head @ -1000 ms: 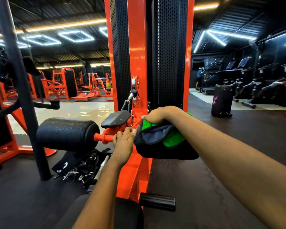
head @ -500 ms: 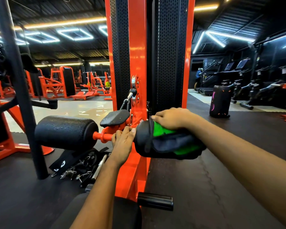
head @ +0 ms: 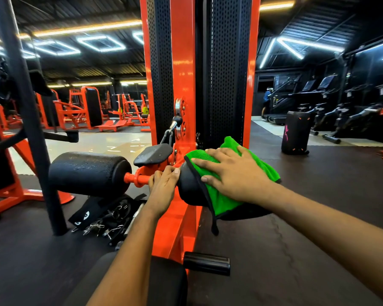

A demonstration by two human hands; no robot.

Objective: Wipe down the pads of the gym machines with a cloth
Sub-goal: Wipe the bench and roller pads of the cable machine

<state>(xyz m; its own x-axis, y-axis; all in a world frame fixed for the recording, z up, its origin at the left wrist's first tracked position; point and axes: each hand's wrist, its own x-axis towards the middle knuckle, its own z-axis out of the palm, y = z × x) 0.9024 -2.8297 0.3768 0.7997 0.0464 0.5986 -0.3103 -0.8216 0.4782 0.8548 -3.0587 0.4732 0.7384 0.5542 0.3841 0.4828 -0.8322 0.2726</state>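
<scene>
Under the flat right hand (head: 234, 173), cloth (head: 221, 202) drapes the pad (head: 189, 186).

both bare forearms reach forward from the lower edge, the right one crossing in from the far right. the left hand (head: 164, 184) is knuckles-up, fingers curled round the bar (head: 139, 178). the right hand (head: 232, 173) lies palm-down, fingers straight and spread, pressing flat on the cloth (head: 221, 202).

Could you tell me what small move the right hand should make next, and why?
Probably sweep the right hand and cloth down round the right roller pad: the cloth drapes its top under a flat hand, its end and underside show bare, and the left hand grips the orange bar.
</scene>
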